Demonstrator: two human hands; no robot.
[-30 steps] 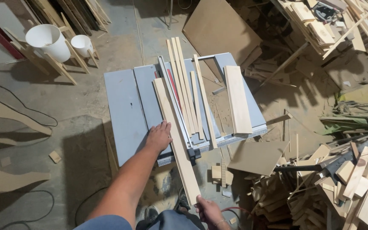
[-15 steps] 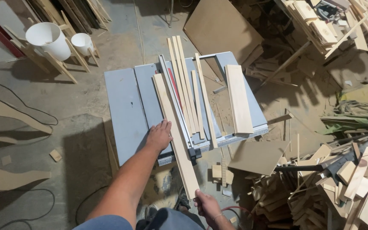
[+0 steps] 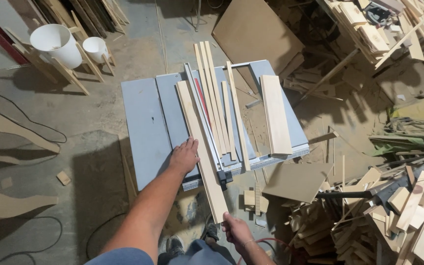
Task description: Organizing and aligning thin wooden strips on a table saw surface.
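Observation:
A long pale wooden board lies lengthwise on the grey table saw, its near end sticking out past the front edge. My left hand rests flat on the table top and presses against the board's left side. My right hand grips the board's near end below the table edge. A metal rip fence runs along the board's right side. Several thin wood strips and a wider plank lie to the right of the fence.
Two white buckets sit on wooden stands at far left. A large brown panel lies beyond the saw. Heaps of wood offcuts fill the right side. Black cables cross the concrete floor at left.
The board and both hands stay almost where they were; my right hand has edged slightly up along the board's near end.

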